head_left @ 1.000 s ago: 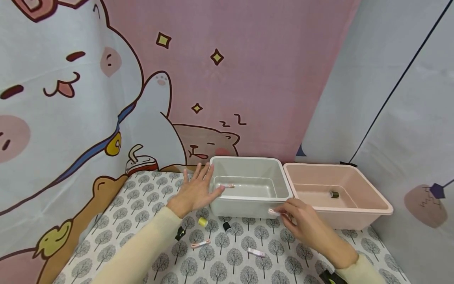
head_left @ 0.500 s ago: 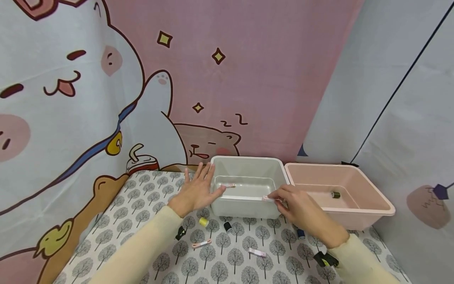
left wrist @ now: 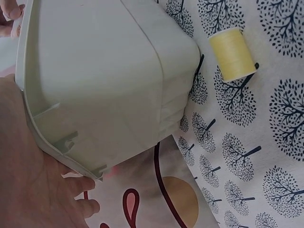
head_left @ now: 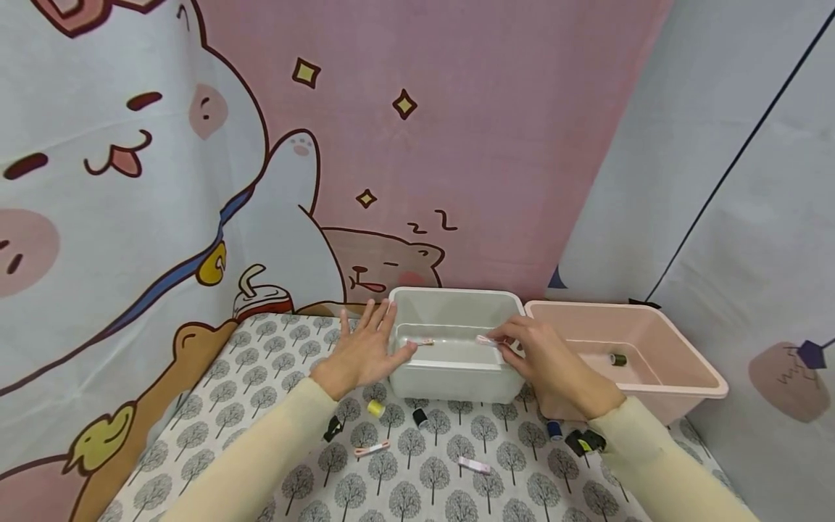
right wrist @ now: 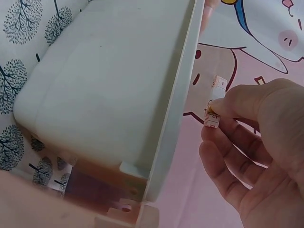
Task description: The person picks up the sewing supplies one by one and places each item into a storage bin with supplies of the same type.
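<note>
Your right hand [head_left: 551, 359] pinches a small pink tape roll [head_left: 485, 340] over the white bin [head_left: 457, 384], which your flat left hand [head_left: 362, 351] steadies; released near the rim, it could fall outside.

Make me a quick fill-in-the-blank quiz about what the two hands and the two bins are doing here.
1. The right hand pinches a small pink strip over the ____ bin.
2. The left hand rests flat against that bin's ____ side.
3. The pink bin holds one dark ____ of thread.
4. The spool nearest the left hand is ____.

Missing words: white; left; spool; yellow
</note>
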`<action>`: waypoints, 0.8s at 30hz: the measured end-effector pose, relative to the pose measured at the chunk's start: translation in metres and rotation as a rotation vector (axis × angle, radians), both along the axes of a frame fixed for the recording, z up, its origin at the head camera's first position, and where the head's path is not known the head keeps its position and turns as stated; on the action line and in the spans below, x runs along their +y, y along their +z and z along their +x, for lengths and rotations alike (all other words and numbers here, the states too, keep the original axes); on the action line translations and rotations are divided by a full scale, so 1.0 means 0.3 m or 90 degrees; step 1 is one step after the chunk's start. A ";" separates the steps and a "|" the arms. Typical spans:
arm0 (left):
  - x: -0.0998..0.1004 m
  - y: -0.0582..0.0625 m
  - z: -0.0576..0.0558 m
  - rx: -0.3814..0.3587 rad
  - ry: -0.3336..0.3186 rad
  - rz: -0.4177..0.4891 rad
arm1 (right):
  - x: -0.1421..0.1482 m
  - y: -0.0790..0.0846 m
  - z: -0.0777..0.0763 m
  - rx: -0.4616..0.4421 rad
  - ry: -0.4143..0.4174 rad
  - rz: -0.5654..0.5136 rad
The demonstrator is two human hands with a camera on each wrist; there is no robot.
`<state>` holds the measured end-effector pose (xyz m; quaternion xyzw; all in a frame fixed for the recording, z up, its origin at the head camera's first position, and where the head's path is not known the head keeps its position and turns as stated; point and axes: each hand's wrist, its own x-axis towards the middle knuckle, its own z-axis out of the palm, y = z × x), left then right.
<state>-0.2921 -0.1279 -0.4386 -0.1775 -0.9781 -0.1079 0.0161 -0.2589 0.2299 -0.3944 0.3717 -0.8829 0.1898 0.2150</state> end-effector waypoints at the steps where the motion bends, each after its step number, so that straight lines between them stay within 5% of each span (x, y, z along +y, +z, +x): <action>1: 0.000 0.000 0.000 0.000 0.000 -0.001 | -0.002 0.002 -0.007 0.003 0.000 0.000; 24: 0.004 -0.002 0.006 0.008 0.001 0.007 | -0.021 0.060 -0.111 -0.007 -0.033 0.008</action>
